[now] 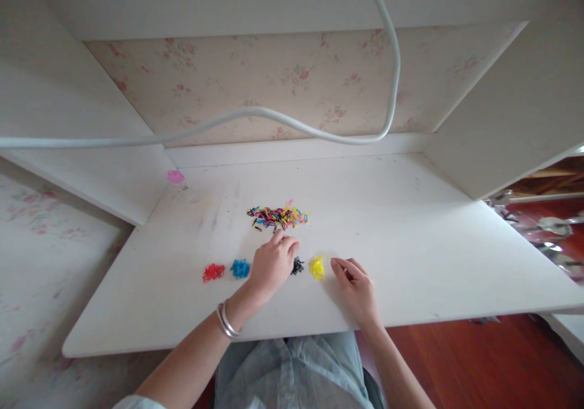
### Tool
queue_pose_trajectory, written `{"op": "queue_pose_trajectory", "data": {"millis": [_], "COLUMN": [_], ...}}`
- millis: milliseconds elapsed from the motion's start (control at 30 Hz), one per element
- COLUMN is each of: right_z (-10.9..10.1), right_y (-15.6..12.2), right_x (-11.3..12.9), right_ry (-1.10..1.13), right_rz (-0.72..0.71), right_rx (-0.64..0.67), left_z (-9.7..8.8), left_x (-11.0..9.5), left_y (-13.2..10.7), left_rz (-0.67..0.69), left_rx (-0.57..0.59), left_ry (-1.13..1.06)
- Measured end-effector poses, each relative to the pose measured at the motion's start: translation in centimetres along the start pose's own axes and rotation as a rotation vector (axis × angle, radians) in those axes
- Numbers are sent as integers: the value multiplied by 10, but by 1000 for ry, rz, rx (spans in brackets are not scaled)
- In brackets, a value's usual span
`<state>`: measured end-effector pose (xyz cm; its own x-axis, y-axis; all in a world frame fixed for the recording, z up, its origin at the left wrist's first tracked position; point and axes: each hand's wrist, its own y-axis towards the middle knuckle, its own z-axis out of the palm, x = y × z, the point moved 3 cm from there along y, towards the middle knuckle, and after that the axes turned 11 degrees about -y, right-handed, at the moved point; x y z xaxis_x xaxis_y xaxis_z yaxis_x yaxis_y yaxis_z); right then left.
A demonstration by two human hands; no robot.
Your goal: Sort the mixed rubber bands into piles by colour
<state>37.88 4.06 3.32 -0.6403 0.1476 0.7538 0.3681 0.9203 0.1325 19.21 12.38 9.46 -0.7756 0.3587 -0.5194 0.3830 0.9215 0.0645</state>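
A mixed heap of small coloured rubber bands [277,216] lies on the white desk [410,232]. In front of it sit sorted little piles: red [213,272], blue [239,268], black [297,266] and yellow [317,268]. My left hand [272,264], with silver bangles on the wrist, reaches toward the near edge of the mixed heap, its fingers curled together; what they pinch is hidden. My right hand [356,288] rests on the desk just right of the yellow pile, fingers loosely bent and pointing at it, with nothing visible in them.
A white cable [274,115] hangs across the view above the desk. A pink object [175,176] sits at the desk's back left corner. White side panels flank the desk; red wooden floor [479,360] lies to the right.
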Motion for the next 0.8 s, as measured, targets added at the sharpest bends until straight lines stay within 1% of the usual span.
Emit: {"op": "queue_pose_trajectory", "data": {"millis": [100, 167, 300, 400, 500, 567, 633, 700, 800], "right_z": [-1, -2, -1, -1, 0, 0, 1, 1, 2], "right_y": [0, 0, 0, 0, 0, 0, 0, 0, 0], "right_x": [1, 1, 0, 0, -2, -3, -4, -4, -3], "right_ry": [9, 14, 16, 24, 30, 33, 32, 26, 12], "right_rz": [-1, -2, 5, 6, 8, 7, 7, 10, 10], "right_rx": [-4, -1, -1, 1, 2, 3, 6, 7, 23], "left_z": [19, 31, 46, 51, 49, 43, 35, 25, 11], "left_x": [-21, -29, -35, -35, -36, -36, -30, -19, 7], "left_y": [-16, -22, -26, -26, -27, -28, -30, -37, -56], "left_rz": [40, 50, 71, 83, 106, 126, 125, 111, 106], "left_rx": [58, 74, 93, 96, 84, 60, 9, -67, -212], "left_ry": [-38, -47, -19, 10, -5, -35, -75, -121, -194]}}
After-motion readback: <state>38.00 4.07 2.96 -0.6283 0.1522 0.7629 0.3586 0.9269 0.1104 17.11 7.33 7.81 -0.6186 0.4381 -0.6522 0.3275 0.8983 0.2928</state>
